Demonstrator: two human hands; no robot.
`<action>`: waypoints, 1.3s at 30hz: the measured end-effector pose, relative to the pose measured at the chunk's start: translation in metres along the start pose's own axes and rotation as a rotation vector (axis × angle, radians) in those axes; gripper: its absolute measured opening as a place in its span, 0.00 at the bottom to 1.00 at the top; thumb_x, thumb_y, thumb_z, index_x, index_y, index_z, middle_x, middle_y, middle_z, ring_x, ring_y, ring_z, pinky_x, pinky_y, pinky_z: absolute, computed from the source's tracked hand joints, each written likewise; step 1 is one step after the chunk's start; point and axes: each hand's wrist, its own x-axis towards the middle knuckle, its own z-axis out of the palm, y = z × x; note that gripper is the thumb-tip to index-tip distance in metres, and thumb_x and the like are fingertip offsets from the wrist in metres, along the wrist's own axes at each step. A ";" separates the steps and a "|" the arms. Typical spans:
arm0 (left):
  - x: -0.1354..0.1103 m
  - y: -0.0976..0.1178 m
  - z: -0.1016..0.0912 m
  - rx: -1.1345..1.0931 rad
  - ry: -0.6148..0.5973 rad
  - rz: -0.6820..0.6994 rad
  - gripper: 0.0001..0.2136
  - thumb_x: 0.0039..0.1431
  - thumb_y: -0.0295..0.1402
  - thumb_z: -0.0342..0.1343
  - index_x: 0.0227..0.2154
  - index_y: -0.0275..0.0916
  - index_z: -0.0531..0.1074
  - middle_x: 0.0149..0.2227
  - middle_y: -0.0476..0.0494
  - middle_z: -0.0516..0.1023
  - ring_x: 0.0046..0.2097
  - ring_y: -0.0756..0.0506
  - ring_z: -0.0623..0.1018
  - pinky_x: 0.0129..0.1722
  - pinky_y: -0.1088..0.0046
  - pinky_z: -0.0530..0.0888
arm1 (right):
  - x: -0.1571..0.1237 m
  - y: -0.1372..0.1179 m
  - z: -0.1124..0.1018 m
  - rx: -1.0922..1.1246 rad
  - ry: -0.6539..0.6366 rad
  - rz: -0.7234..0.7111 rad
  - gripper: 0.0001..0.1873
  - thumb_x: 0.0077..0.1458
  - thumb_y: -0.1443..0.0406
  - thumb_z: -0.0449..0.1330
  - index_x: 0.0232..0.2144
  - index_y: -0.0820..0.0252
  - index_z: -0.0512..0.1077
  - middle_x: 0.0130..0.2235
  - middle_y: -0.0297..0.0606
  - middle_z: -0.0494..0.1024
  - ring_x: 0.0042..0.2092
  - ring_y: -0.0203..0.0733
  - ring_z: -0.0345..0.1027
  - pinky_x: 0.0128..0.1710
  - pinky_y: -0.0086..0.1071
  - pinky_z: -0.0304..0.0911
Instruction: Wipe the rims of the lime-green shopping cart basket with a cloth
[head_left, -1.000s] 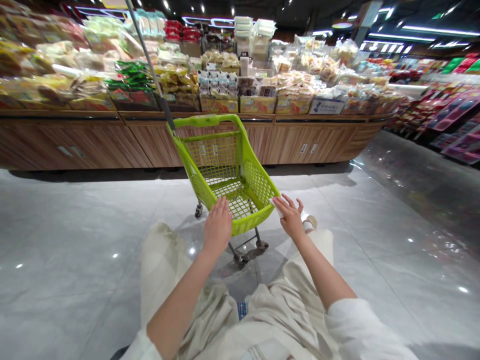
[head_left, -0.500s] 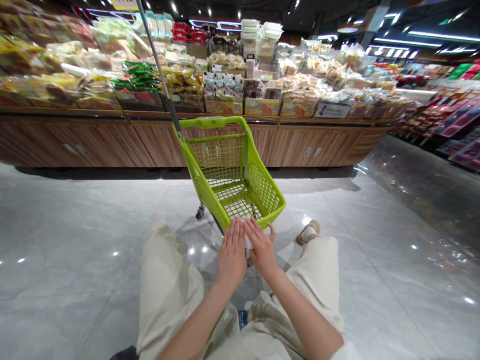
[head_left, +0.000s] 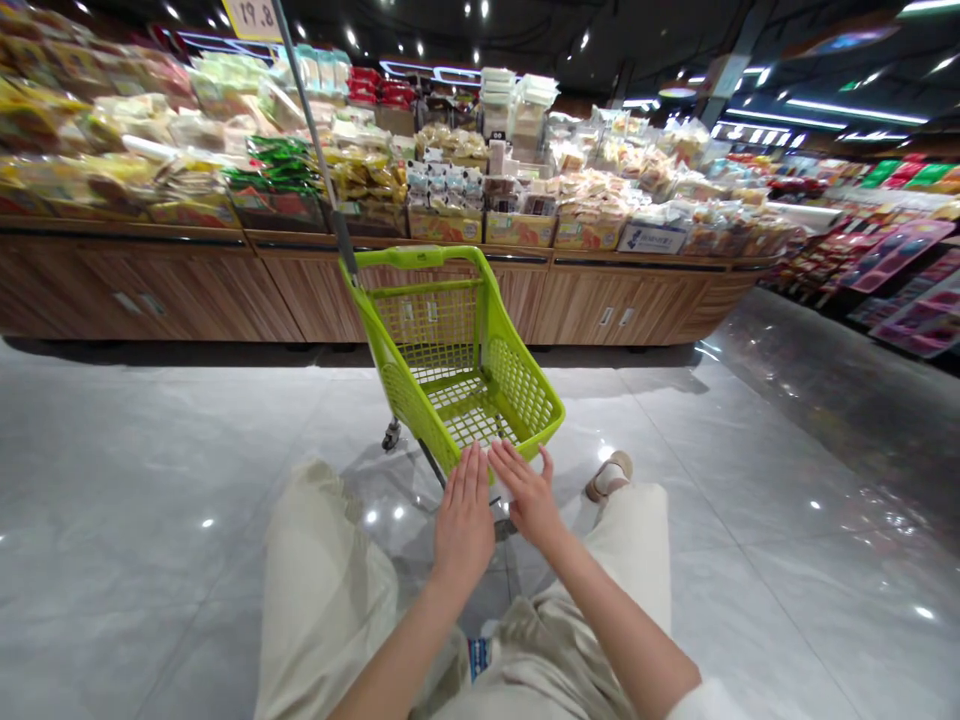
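My left hand [head_left: 463, 520] is stretched out, its fingers straight and lying side by side, back upward. Beside it is my right hand [head_left: 525, 495], also flat, the thumb held away from the fingers. Their fingertips nearly meet and overlap the near rim of a green shopping cart [head_left: 525, 362] in the view; whether they touch it I cannot tell. No object shows in either hand. The plastic cart has a lattice basket with nothing in it, and its push handle [head_left: 416, 257] points to the far side. My palms are hidden.
Behind the cart runs a wooden display counter [head_left: 585, 300] heaped with packaged foods. A grey pole [head_left: 311, 125] with a price sign [head_left: 253, 18] rises at the cart's far left corner. My knees flank the cart's near end. Shelves of goods [head_left: 892, 260] stand to the right.
The view has tilted up slightly and turned a little, showing more of the price sign. My hands stay flat, with a slightly wider gap between them. The cart keeps its place by the counter.
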 end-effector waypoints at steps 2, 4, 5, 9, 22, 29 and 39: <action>0.001 -0.001 -0.003 -0.003 -0.009 0.005 0.37 0.59 0.21 0.43 0.69 0.33 0.37 0.70 0.34 0.51 0.71 0.41 0.52 0.67 0.57 0.61 | -0.001 0.031 -0.008 -0.036 0.022 0.030 0.50 0.39 0.77 0.48 0.67 0.49 0.53 0.64 0.37 0.66 0.68 0.42 0.53 0.67 0.51 0.24; 0.002 0.000 -0.005 -0.001 -0.010 0.010 0.36 0.59 0.21 0.43 0.69 0.32 0.39 0.70 0.34 0.51 0.70 0.40 0.53 0.67 0.57 0.61 | 0.000 0.068 -0.016 -0.068 0.093 0.173 0.50 0.39 0.77 0.47 0.66 0.46 0.56 0.64 0.35 0.68 0.69 0.43 0.52 0.67 0.54 0.26; 0.003 0.001 -0.005 0.000 -0.006 0.012 0.35 0.59 0.21 0.43 0.69 0.32 0.39 0.70 0.35 0.51 0.70 0.40 0.53 0.67 0.57 0.61 | 0.002 0.080 -0.018 -0.077 0.129 0.257 0.49 0.39 0.77 0.47 0.65 0.45 0.57 0.64 0.34 0.68 0.69 0.44 0.51 0.66 0.55 0.26; 0.004 0.006 0.001 0.003 0.014 0.007 0.35 0.60 0.21 0.42 0.69 0.31 0.39 0.70 0.35 0.51 0.71 0.40 0.52 0.67 0.57 0.61 | 0.006 0.063 -0.009 -0.091 0.168 0.350 0.49 0.39 0.78 0.47 0.66 0.50 0.57 0.64 0.38 0.66 0.69 0.45 0.51 0.66 0.55 0.30; 0.004 0.010 0.000 0.039 0.032 0.011 0.34 0.59 0.19 0.43 0.69 0.30 0.44 0.69 0.34 0.54 0.70 0.40 0.54 0.66 0.58 0.63 | 0.005 0.089 -0.012 -0.088 0.203 0.338 0.49 0.39 0.78 0.47 0.65 0.50 0.58 0.64 0.37 0.68 0.70 0.46 0.48 0.66 0.54 0.33; 0.002 0.010 0.005 0.051 0.038 -0.010 0.35 0.60 0.20 0.42 0.69 0.31 0.36 0.69 0.34 0.54 0.70 0.40 0.55 0.66 0.57 0.62 | -0.003 0.006 0.002 -0.001 -0.003 -0.049 0.51 0.38 0.77 0.48 0.68 0.56 0.51 0.67 0.39 0.62 0.71 0.42 0.44 0.68 0.48 0.28; 0.007 0.015 0.002 0.036 0.033 -0.009 0.34 0.64 0.24 0.42 0.69 0.30 0.34 0.70 0.34 0.54 0.70 0.40 0.55 0.66 0.58 0.62 | 0.005 0.056 -0.007 -0.011 0.150 0.324 0.47 0.39 0.78 0.47 0.65 0.53 0.58 0.65 0.37 0.65 0.71 0.46 0.43 0.66 0.53 0.31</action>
